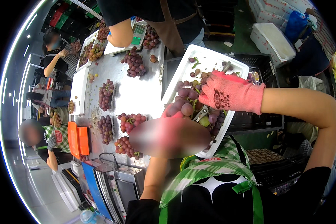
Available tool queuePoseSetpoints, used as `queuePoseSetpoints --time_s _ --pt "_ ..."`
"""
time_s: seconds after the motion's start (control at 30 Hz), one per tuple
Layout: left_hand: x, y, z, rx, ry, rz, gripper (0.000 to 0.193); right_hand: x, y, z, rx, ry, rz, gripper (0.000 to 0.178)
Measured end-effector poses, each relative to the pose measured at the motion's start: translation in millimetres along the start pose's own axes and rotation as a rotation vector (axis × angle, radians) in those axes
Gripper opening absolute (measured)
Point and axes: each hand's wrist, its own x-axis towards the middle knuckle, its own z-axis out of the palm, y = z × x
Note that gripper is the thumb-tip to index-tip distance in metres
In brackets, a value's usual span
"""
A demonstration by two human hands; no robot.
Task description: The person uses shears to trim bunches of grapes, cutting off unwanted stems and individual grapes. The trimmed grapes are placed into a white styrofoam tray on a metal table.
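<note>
My right hand (231,91), in a pink printed glove, is closed around small snips (201,113). Their metal blades point down among the grapes beneath it. My left hand (164,127), also in a pink glove, grips a bunch of purple-red grapes (183,100) from the near left side. A blurred patch covers much of that hand and its wrist. The bunch hangs over a white foam tray (169,89) standing tilted in front of me. More dark grapes (217,118), one green grape (204,121) and a few loose stems and berries lie in the tray.
Several grape bunches (106,95) rest on the metal table (123,97) at left, near an orange bin (78,140). A person in a brown apron (173,28) stands at the table's far end by a scale (139,35). Black crates (257,61) sit behind the tray.
</note>
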Motion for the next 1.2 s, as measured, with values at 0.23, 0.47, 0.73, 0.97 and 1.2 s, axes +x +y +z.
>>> queuePoseSetpoints --time_s 0.23,0.47,0.73,0.97,1.2 --pt "-7.4 22.4 38.4 0.111 0.078 -0.011 0.045 4.2 -0.6 -1.1 0.015 -0.090 -0.008 0.007" --pt "9.1 -9.1 -14.2 0.010 0.112 -0.049 0.027 5.8 7.8 4.8 0.143 -0.132 0.026 0.011" --pt "10.8 -12.0 -22.5 -0.065 0.070 -0.010 0.037 13.1 6.7 29.1 0.617 -0.160 0.326 0.037" --pt "6.9 0.2 -17.0 -0.058 0.121 0.018 0.034 -2.0 17.5 27.8 0.268 -0.243 0.077 0.027" --pt "4.5 -27.1 -45.4 -0.126 0.400 0.090 0.047 -19.0 -3.8 38.4 0.522 -0.089 0.496 0.032"
